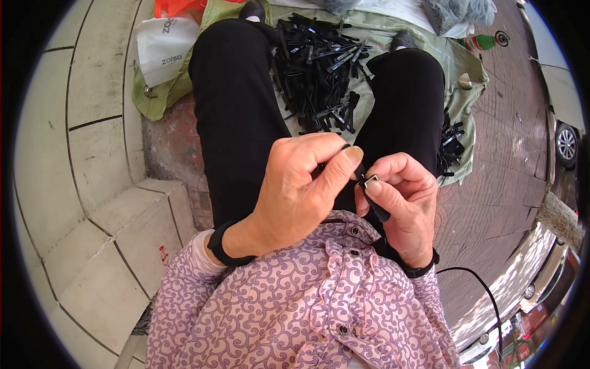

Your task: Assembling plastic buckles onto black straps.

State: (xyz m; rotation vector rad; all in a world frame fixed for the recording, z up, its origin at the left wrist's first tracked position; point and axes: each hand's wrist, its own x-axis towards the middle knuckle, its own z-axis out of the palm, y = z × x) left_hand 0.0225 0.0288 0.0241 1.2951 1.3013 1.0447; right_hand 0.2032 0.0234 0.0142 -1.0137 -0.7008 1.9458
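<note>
In front of my lap, both hands are closed on one short black strap (380, 212) with a small metal buckle (371, 180). My left hand (295, 190) pinches the strap's upper end between thumb and bent forefinger; its other fingers curl out of sight. Just to the right, my right hand (409, 203) grips the strap at the buckle with thumb and fingertips. The strap's lower end hangs below those fingertips. A heap of similar black strips (319, 67) lies on the ground between my legs.
A pale green sheet (470, 104) lies under the heap. A smaller pile of black pieces (452, 147) is beside my right knee. A white bag (161, 52), tiled steps (132, 227) at left, a grey plastic bag (458, 18) and a green bottle (482, 42) surround me.
</note>
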